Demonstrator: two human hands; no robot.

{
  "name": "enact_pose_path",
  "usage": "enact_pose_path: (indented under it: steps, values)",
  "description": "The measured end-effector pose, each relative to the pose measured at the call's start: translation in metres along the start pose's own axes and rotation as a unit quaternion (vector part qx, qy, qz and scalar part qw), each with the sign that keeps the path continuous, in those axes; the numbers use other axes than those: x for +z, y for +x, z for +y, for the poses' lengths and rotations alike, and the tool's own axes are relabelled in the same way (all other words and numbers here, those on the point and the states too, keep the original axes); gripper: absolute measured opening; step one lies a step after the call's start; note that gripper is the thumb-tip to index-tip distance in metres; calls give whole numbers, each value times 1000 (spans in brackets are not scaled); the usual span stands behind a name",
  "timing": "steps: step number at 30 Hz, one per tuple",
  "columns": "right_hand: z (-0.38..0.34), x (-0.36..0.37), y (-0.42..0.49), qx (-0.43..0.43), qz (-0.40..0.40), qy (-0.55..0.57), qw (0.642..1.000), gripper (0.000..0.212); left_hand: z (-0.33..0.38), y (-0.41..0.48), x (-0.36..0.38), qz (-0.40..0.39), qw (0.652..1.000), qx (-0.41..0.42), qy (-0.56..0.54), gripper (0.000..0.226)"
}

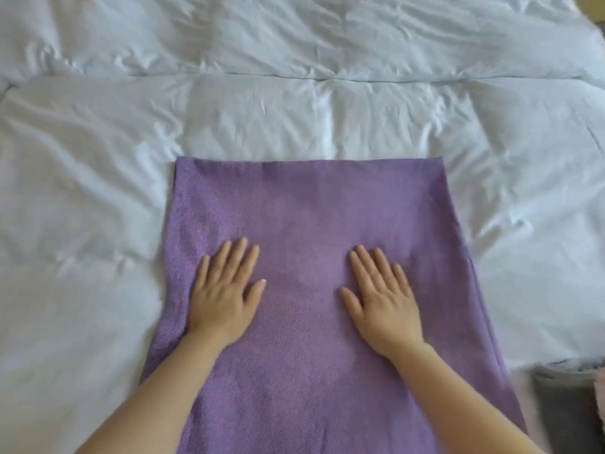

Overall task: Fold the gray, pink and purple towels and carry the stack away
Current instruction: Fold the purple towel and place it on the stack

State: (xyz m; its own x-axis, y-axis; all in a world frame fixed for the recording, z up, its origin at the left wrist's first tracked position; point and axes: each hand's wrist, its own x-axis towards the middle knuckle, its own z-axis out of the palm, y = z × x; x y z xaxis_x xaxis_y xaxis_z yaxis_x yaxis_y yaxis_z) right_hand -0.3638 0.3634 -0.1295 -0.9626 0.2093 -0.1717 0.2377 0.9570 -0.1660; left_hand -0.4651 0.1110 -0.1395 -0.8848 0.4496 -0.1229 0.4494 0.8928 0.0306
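Observation:
A purple towel (307, 208) lies flat on the bed in the middle of the view, its far edge straight and its near end running out of the bottom of the frame. My left hand (226, 293) rests palm down on the towel's left part, fingers spread. My right hand (383, 296) lies palm down on its right part, fingers spread too. Neither hand grips anything. A gray towel (566, 411) lies at the bottom right corner, and a sliver of pink towel (599, 388) shows at the frame's right edge beside it.
A wrinkled white duvet (294, 93) covers the whole bed around the towels, with a seam running across its upper part. A dark strip shows at the top right corner beyond the bed's edge.

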Motion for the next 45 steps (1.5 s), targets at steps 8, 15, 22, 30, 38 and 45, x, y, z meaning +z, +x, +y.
enact_pose_path:
  steps: [8, 15, 22, 30, 38, 45]
  values:
    - [52, -27, -39, 156, 12, -16, 988, 64, -19, -28, -25, 7, 995, -90, 32, 73]
    - [-50, 5, -114, -4, 4, 58, 998, 61, 70, -116, -11, -21, 998, 40, -53, 61]
    - [74, 7, -176, 150, -20, -42, 988, 64, -14, -144, 8, -16, 997, -66, 40, 72]
    - [-34, 14, -232, 76, 50, 67, 994, 62, 78, -220, -7, 6, 999, 47, -26, 67]
    - [38, 47, -330, 173, 14, -8, 985, 61, 23, -287, 15, -7, 999, -40, 8, 68]
    - [12, 24, -374, 176, 50, 50, 982, 62, 59, -364, -1, 26, 999, -18, -42, 70]
